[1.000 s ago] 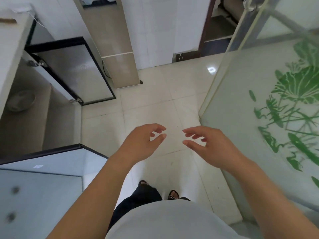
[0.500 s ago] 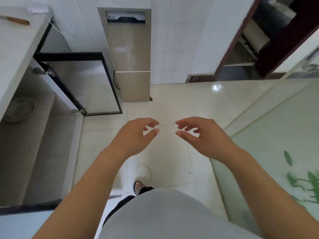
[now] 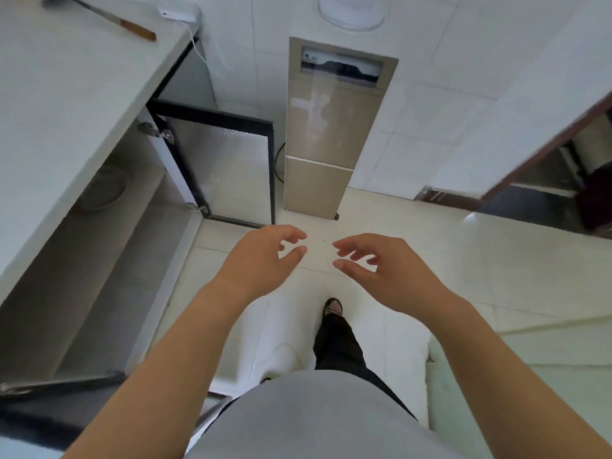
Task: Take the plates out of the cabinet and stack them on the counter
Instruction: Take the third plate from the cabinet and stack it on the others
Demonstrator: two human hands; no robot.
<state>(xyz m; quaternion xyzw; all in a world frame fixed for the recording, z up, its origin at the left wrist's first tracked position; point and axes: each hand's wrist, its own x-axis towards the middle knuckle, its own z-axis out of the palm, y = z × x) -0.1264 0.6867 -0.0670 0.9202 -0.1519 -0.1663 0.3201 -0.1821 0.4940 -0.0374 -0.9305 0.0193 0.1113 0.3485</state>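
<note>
A round grey plate (image 3: 102,190) lies on the shelf inside the open cabinet (image 3: 99,279) under the white counter (image 3: 66,94), at the left. Its upper part is hidden by the counter's edge. My left hand (image 3: 261,260) and my right hand (image 3: 381,270) hover in front of me over the floor, well to the right of the cabinet. Both hold nothing, fingers curled and apart, palms facing each other.
The cabinet's black-framed glass door (image 3: 225,170) stands swung out toward the floor. A knife (image 3: 109,19) lies on the counter's far end. A tall beige appliance (image 3: 328,127) stands against the tiled wall. A doorway (image 3: 546,180) opens at right. My foot (image 3: 332,308) is on the floor tiles.
The view has swung left: the glass panel with green leaves has left the frame and the counter and cabinet now fill the left side. Both hands stay empty in front.
</note>
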